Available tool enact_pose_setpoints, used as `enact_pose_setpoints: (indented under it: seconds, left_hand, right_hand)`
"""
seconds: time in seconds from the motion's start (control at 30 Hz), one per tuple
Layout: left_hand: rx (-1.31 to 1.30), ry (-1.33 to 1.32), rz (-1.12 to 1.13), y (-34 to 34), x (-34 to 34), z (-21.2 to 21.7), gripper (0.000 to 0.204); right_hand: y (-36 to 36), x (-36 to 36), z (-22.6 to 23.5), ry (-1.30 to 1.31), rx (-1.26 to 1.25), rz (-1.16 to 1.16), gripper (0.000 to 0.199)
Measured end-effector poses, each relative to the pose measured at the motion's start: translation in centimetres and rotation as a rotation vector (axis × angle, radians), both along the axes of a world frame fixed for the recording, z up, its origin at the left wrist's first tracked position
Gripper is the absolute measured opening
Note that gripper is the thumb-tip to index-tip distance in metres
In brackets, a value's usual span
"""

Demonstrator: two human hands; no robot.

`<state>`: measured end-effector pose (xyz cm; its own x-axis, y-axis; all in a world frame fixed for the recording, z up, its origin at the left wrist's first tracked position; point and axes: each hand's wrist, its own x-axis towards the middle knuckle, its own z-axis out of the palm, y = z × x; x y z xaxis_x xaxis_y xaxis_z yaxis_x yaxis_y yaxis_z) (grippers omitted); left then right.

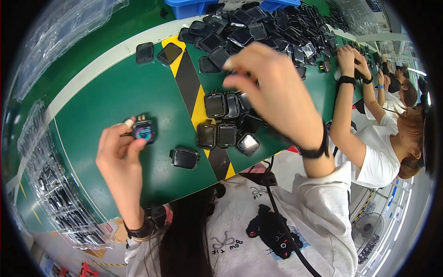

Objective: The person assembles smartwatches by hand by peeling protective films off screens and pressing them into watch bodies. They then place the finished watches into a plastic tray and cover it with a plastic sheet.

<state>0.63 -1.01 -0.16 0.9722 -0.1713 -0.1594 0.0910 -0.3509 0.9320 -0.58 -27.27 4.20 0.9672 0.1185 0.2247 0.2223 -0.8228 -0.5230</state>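
Coworkers (380, 152) line green tabletop (92, 106); left fingers (135, 148) pinch watch (146, 133), right fingers (241, 82) parted, hold unclear.

A green table (83, 117) fills much of the view, crossed by yellow-and-black tape (187, 87). Pale floor (57, 244) shows at lower left. A round fan (368, 225) stands at lower right; a bright strip light (417, 72) glows near the right rim.

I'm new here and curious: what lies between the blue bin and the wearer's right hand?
In the head view, a heap of flat, dark rectangular pieces lies between the blue bin and the wearer's right hand.
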Motion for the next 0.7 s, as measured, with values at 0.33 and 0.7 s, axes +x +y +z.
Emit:
enact_pose_setpoints:
  seconds: [0.33, 0.7]
  left_hand:
    - [0.35, -0.494, -0.628, -0.2, -1.2, 2.3, 0.049]
    - [-0.561, 0.235, -0.084, -3.1, -2.4, 2.3, 0.05]
  right_hand:
    - [-1.1, 3.6, -3.9, -0.094, -0.346, 0.009, 0.02]
    - [1.6, -3.5, 2.1, -0.058, 0.672, 0.155, 0.023]
